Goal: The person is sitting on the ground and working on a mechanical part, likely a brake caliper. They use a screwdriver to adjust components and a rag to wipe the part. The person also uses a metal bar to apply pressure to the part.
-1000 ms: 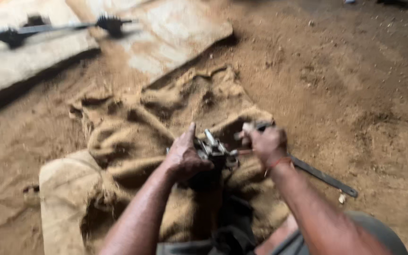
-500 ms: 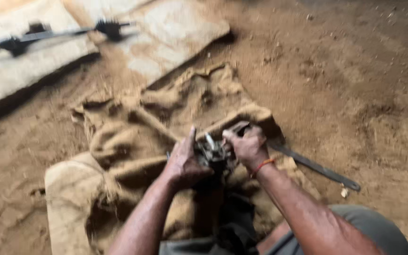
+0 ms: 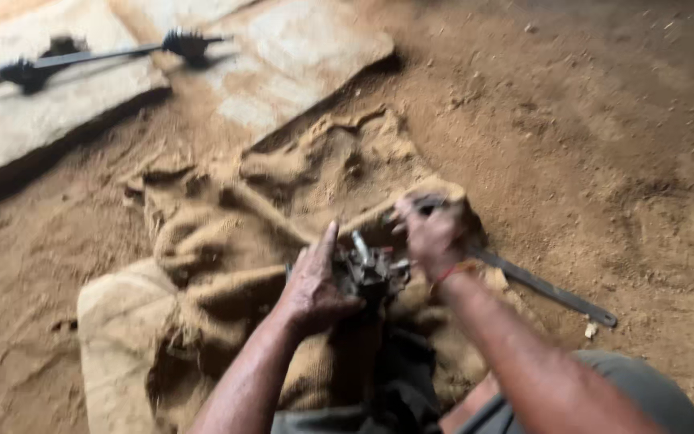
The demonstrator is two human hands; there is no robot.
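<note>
Metal part (image 3: 369, 269) between both hands, left hand (image 3: 312, 285) and right hand (image 3: 431, 233) fingers clasped around it.

Head view, steeply down, close

Soft, even daylight; overall motion blur, faint shadows.
</note>
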